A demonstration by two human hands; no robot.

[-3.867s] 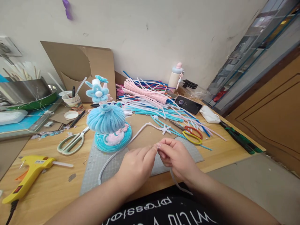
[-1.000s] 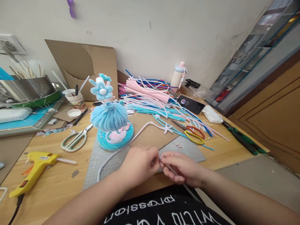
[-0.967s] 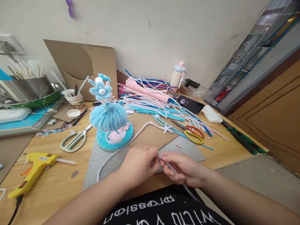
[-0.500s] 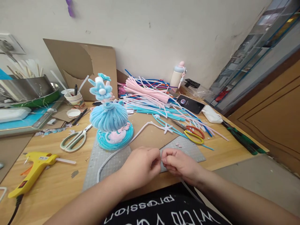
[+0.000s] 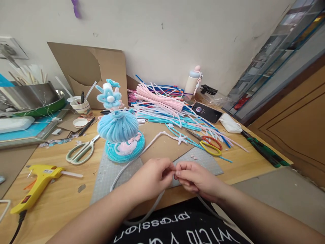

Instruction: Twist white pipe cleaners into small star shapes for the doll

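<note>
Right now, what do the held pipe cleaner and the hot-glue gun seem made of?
Held pipe cleaner: probably fuzzy synthetic fibre, judging by its soft, matte surface; its core is hidden. Hot-glue gun: likely hard plastic, given its smooth, slightly glossy yellow body.

The worktop is displaying a smooth wood grain with a faint sheen. The pale strand is appearing soft and matt; the heaped stems and the pleated blue figure are showing a fuzzy, fibrous pile. The glue gun is presenting smooth yellow plastic, the pot reflective metal. The cardboard panel is looking matt and torn-edged, the phone glossy, the shirt dull black cloth.
</note>
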